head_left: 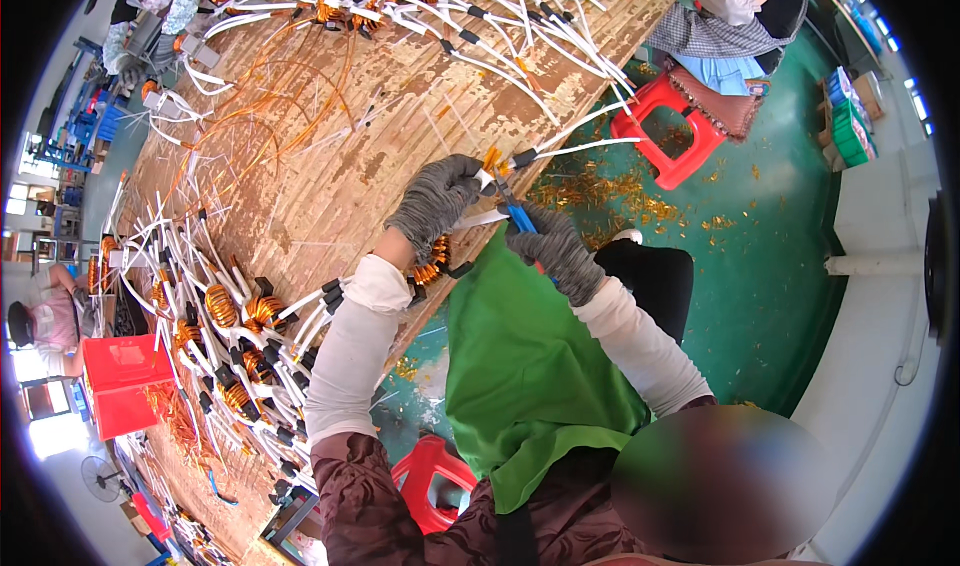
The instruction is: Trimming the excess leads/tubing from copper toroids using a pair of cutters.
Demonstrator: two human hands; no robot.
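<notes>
My left hand (435,204), in a grey glove, is closed on a copper-wire piece (493,160) with white sleeving at the table's right edge. White leads (585,136) with a black sleeve (524,158) run from there to the upper right. In my gloved right hand (562,254) are blue-handled pliers (519,216). Their jaws meet the work right beside my left fingertips; whether they are closed on the wire is too small to tell. Under my left wrist lies another copper coil (432,262), partly hidden by the arm.
Coils with white leads (220,311) crowd the left of the worn wooden table (330,181); more coils (335,1) lie at its far end. Red stools (668,131) stand on the green floor, strewn with copper scraps (640,191). Other people sit around. A green apron (530,356) covers my lap.
</notes>
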